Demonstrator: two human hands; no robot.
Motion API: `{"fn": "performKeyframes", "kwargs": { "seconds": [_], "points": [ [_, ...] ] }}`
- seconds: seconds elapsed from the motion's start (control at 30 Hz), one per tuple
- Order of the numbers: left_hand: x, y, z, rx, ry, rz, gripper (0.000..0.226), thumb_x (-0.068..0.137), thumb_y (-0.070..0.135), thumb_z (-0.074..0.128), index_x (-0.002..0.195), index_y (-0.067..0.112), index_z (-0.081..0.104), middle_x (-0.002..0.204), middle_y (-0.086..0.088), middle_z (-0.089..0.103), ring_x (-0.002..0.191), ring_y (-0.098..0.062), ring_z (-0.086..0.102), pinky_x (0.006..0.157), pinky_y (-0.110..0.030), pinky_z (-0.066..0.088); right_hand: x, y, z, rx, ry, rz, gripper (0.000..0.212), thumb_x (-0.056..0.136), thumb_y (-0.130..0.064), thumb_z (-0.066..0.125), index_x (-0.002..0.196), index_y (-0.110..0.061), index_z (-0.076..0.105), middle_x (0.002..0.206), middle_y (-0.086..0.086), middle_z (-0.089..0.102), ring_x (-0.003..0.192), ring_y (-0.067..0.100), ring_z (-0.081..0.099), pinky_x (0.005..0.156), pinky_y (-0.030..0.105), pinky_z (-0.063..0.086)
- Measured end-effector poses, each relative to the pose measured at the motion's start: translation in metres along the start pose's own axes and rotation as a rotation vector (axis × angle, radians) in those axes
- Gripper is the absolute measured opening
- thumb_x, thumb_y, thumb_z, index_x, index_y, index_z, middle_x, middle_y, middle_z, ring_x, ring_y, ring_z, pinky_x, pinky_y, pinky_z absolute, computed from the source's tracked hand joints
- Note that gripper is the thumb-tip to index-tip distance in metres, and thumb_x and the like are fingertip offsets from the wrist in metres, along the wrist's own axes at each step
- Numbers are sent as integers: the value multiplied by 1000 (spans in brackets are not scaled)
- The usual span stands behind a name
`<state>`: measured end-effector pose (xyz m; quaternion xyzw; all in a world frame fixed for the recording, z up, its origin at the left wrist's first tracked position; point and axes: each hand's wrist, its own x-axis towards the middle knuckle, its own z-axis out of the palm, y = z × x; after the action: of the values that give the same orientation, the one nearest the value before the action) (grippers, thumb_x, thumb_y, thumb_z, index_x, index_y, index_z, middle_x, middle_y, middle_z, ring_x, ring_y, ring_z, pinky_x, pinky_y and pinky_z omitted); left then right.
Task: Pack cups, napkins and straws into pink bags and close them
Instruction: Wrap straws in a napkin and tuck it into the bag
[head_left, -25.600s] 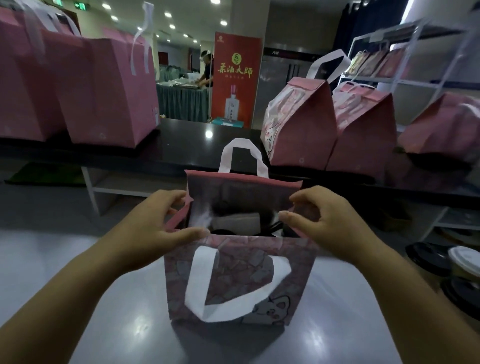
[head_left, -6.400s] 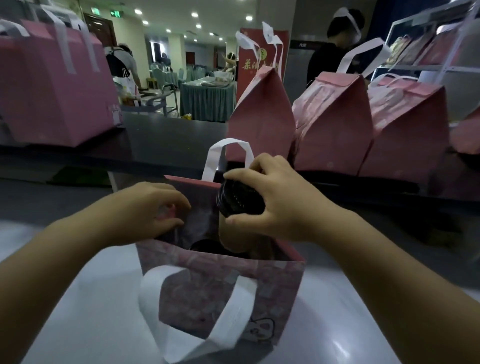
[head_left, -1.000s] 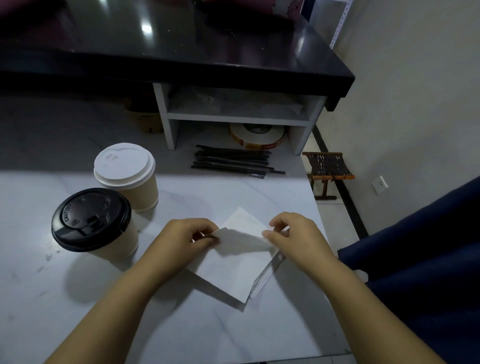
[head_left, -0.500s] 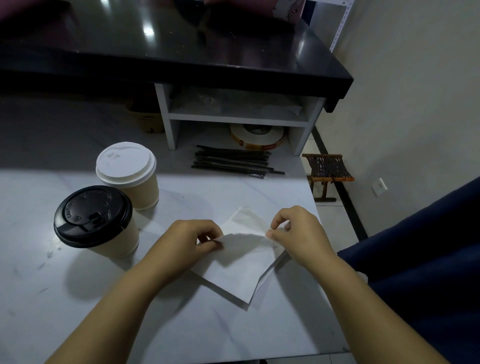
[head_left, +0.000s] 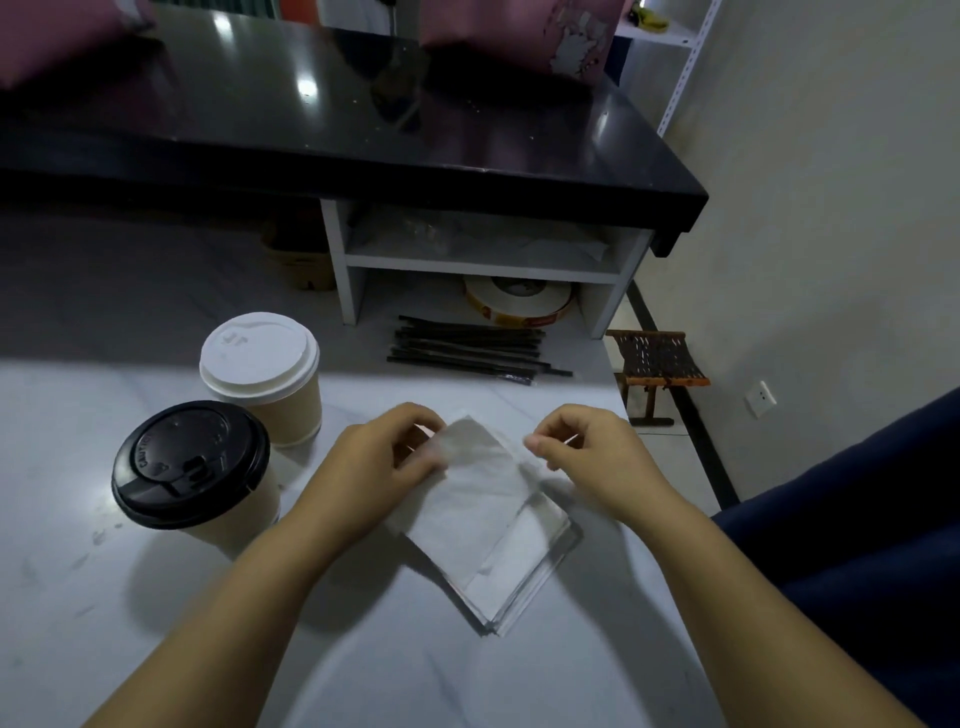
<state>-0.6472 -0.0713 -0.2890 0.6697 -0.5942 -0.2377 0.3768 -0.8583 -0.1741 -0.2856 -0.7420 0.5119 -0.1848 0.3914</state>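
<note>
Head: two cups, one napkin stack

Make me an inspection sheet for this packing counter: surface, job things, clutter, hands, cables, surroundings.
Surface: white marbled counter, faint smudges beside the black-lidded cup.
Job's things: black-lidded cup and white-lidded cup upright, left; black straws lying behind; napkin stack near the right edge; pink bags on the black upper counter.
Clutter: tape roll under the white shelf unit.
Hands: left hand pinches the top napkin, its corner raised; right hand pinches a napkin edge at the stack's far corner.
Cables: nothing seen.
Surroundings: wooden stool and wall socket, right.
</note>
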Motion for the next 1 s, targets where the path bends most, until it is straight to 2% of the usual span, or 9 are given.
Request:
{"fn": "performKeyframes", "kwargs": {
  "seconds": [0.1, 0.2, 0.27, 0.37, 0.43, 0.53, 0.77, 0.87, 1.0],
  "points": [
    [11, -5, -4, 24, 51, -81, 33, 73, 23, 74, 98, 38, 57, 77, 14, 61, 73, 2, 56, 63, -4, 39, 26, -3, 1, -182, 47, -11, 9, 84, -35, 67, 81, -27, 65, 80, -11, 65, 76, 10, 61, 65, 29, 51],
    [23, -9, -5, 70, 81, -133, 42, 75, 25, 73, 112, 29, 56, 77, 14, 57, 69, 0, 54, 62, -3, 37, 53, -7, 3, -398, 61, -53, 23, 88, -34, 63, 107, -20, 64, 101, -3, 65, 89, 18, 60, 77, 38, 53],
    [30, -10, -5, 92, 79, -150, 45, 76, 27, 72, 117, 27, 55, 79, 14, 56, 71, 0, 53, 61, -4, 37, 71, -9, 5, -503, 70, -96, 32, 89, -32, 61, 117, -16, 60, 113, 3, 59, 101, 24, 56, 83, 39, 49],
    [37, -13, -4, 119, 62, -164, 43, 77, 30, 71, 117, 29, 55, 81, 14, 56, 73, 1, 53, 60, -8, 37, 93, -9, 11, -594, 39, -160, 39, 90, -28, 59, 126, -14, 56, 119, 8, 52, 111, 30, 48, 88, 42, 46],
    [40, -15, -4, 128, 52, -169, 42, 77, 31, 70, 117, 30, 56, 82, 15, 55, 74, 1, 53, 61, -11, 36, 100, -6, 16, -664, 2, -187, 36, 90, -26, 58, 124, -13, 58, 118, 10, 51, 112, 31, 45, 86, 40, 45],
    [43, -17, -4, 123, 47, -175, 41, 77, 31, 71, 115, 31, 56, 82, 15, 56, 73, -1, 53, 62, -16, 36, 102, 1, 22, -735, 1, -222, 26, 91, -23, 54, 110, -9, 65, 110, 11, 53, 105, 33, 46, 76, 36, 41],
    [43, -20, -3, 132, 30, -173, 38, 77, 32, 70, 113, 33, 56, 83, 12, 58, 74, -3, 55, 65, -19, 39, 94, 7, 22, -734, -9, -234, 16, 91, -17, 54, 99, -8, 64, 104, 9, 56, 99, 30, 50, 76, 37, 41],
    [41, -21, -2, 154, 29, -167, 38, 78, 33, 70, 113, 33, 56, 82, 12, 58, 72, -1, 53, 62, -16, 37, 91, 6, 19, -765, -57, -226, 14, 91, -15, 54, 102, -9, 59, 104, 9, 57, 95, 30, 54, 75, 36, 44],
    [37, -21, -1, 169, 31, -175, 39, 79, 32, 69, 115, 31, 56, 84, 11, 57, 72, -2, 51, 66, -20, 36, 91, 4, 16, -808, -137, -209, 21, 91, -10, 50, 111, -11, 55, 110, 9, 55, 99, 29, 52, 79, 38, 46]
  ]
}}
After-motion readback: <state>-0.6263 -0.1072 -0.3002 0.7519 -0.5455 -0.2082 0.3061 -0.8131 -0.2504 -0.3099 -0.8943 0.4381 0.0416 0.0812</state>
